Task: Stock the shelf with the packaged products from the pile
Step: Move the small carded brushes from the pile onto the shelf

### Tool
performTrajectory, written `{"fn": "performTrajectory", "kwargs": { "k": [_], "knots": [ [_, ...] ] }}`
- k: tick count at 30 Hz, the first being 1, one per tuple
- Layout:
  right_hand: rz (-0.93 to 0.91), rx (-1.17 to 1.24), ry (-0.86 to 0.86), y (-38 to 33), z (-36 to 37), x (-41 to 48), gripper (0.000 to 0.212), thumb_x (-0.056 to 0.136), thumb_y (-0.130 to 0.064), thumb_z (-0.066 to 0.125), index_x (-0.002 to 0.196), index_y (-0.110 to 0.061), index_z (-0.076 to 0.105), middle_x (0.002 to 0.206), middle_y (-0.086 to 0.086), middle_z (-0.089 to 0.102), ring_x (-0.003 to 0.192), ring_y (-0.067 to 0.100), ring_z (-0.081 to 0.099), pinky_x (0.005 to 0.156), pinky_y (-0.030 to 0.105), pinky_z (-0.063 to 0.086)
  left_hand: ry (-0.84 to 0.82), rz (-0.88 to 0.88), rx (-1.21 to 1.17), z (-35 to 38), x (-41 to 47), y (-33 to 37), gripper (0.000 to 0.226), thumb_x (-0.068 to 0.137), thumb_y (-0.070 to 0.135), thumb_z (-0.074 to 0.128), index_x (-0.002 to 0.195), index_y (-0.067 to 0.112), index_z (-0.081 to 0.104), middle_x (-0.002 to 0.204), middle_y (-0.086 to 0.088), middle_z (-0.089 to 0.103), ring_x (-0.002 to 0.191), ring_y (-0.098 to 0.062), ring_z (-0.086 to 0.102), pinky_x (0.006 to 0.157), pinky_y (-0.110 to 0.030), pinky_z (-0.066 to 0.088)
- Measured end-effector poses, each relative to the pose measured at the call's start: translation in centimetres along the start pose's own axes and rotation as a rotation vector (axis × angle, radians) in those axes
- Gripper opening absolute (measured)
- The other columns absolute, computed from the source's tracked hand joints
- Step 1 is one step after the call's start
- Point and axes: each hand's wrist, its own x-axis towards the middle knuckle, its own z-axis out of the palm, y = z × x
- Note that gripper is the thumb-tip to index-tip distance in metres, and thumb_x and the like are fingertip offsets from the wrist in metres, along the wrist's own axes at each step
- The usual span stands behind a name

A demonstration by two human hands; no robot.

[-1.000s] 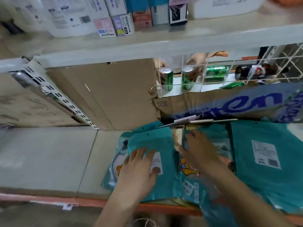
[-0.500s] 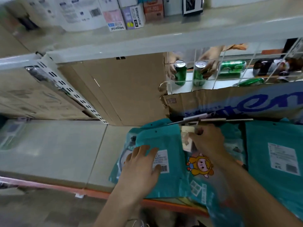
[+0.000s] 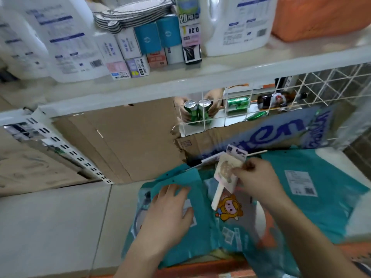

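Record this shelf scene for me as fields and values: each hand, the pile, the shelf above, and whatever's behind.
left: left hand rests flat, fingers straight, on the teal flat plastic package
right: right hand pinches a small cream carded item with a handle, held above the pile
pile: teal packages overlapping on the lower grey shelf
upper shelf: white plastic jugs, small cardboard boxes
behind: two green drink cans, upright, gripped by another person
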Motion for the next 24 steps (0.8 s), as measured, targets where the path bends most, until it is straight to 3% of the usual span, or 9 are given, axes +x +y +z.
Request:
{"fn": "performTrajectory", "kwargs": {
  "k": [2, 4, 6, 9, 12, 17, 20, 22, 24],
  "knots": [
    [-0.027, 0.041, 0.022, -1.2, -0.5, -1.4, 0.024, 0.079, -0.012, 0.070, 0.066, -0.006, 0.051, 0.062, 0.008, 0.056, 0.061, 0.021, 0.061, 0.052, 0.037, 0.051, 0.016, 0.031, 0.007, -0.5, 0.0, -0.8, 0.055, 0.099, 0.048, 0.046, 0.151, 0.035, 0.033, 0.155, 0.006, 0.035, 0.142, -0.020, 0.030, 0.117, -0.038, 0.029],
    [-0.069, 0.032, 0.049, -2.4, -0.3, -2.7, 0.020, 0.079, -0.017, 0.070, 0.070, -0.005, 0.057, 0.070, 0.011, 0.066, 0.069, 0.028, 0.066, 0.059, 0.044, 0.053, 0.029, 0.055, 0.000, -1.2, -0.4, -2.0, 0.056, 0.100, 0.049, 0.046, 0.152, 0.035, 0.032, 0.155, 0.006, 0.034, 0.143, -0.020, 0.030, 0.117, -0.038, 0.029],
    [-0.110, 0.035, 0.059, -4.0, 0.8, -4.4, 0.020, 0.082, -0.016, 0.071, 0.070, -0.005, 0.059, 0.070, 0.012, 0.067, 0.071, 0.031, 0.067, 0.060, 0.041, 0.049, 0.036, 0.063, -0.007, -1.7, -1.1, -3.9, 0.056, 0.100, 0.050, 0.046, 0.153, 0.036, 0.032, 0.154, 0.007, 0.035, 0.143, -0.019, 0.030, 0.116, -0.038, 0.030],
    [-0.153, 0.005, 0.031, -6.1, 4.4, -6.5, 0.026, 0.086, -0.018, 0.071, 0.068, -0.007, 0.056, 0.057, 0.006, 0.055, 0.052, 0.019, 0.048, 0.055, 0.033, 0.038, 0.036, 0.037, -0.009, -2.6, -2.4, -8.0, 0.057, 0.095, 0.052, 0.046, 0.149, 0.036, 0.038, 0.149, 0.005, 0.043, 0.137, -0.020, 0.040, 0.112, -0.039, 0.037],
    [-0.201, -0.073, -0.067, -8.0, 9.8, -8.0, 0.029, 0.087, -0.023, 0.072, 0.070, -0.007, 0.054, 0.055, -0.002, 0.047, 0.047, 0.009, 0.037, 0.048, 0.024, 0.031, 0.059, -0.021, -0.034, -3.7, -4.0, -13.0, 0.060, 0.089, 0.052, 0.042, 0.146, 0.035, 0.044, 0.144, 0.004, 0.049, 0.133, -0.021, 0.045, 0.107, -0.037, 0.041],
    [-0.243, -0.185, -0.285, -9.6, 21.2, -9.7, 0.032, 0.090, -0.024, 0.072, 0.069, -0.011, 0.052, 0.058, -0.001, 0.049, 0.054, 0.014, 0.044, 0.053, 0.024, 0.032, 0.087, -0.137, -0.089, -3.6, -7.9, -22.0, 0.058, 0.097, 0.048, 0.047, 0.152, 0.034, 0.035, 0.152, 0.005, 0.040, 0.140, -0.019, 0.036, 0.113, -0.036, 0.034],
    [-0.199, -0.147, -0.418, -9.4, 28.5, -10.4, 0.026, 0.092, -0.018, 0.073, 0.076, -0.009, 0.055, 0.065, 0.003, 0.064, 0.050, 0.006, 0.057, 0.059, 0.028, 0.042, 0.047, -0.217, -0.126, -2.5, -10.5, -26.7, 0.058, 0.098, 0.045, 0.048, 0.153, 0.033, 0.034, 0.153, 0.003, 0.039, 0.140, -0.020, 0.035, 0.114, -0.039, 0.034],
    [-0.157, -0.188, -0.483, -8.7, 33.0, -10.6, 0.018, 0.094, -0.020, 0.070, 0.083, -0.010, 0.060, 0.072, 0.004, 0.071, 0.048, 0.000, 0.059, 0.052, 0.024, 0.045, 0.020, -0.264, -0.116, -1.6, -12.0, -29.1, 0.057, 0.098, 0.044, 0.048, 0.152, 0.032, 0.034, 0.152, 0.002, 0.040, 0.140, -0.021, 0.037, 0.112, -0.039, 0.035],
    [-0.162, -0.241, -0.502, -7.7, 36.9, -10.4, 0.014, 0.094, -0.023, 0.069, 0.086, -0.013, 0.065, 0.078, 0.004, 0.073, 0.063, 0.009, 0.067, 0.058, 0.030, 0.052, 0.001, -0.294, -0.119, -0.9, -13.3, -31.0, 0.056, 0.099, 0.044, 0.048, 0.152, 0.031, 0.034, 0.153, 0.002, 0.040, 0.140, -0.022, 0.037, 0.112, -0.040, 0.035]
  ]
}}
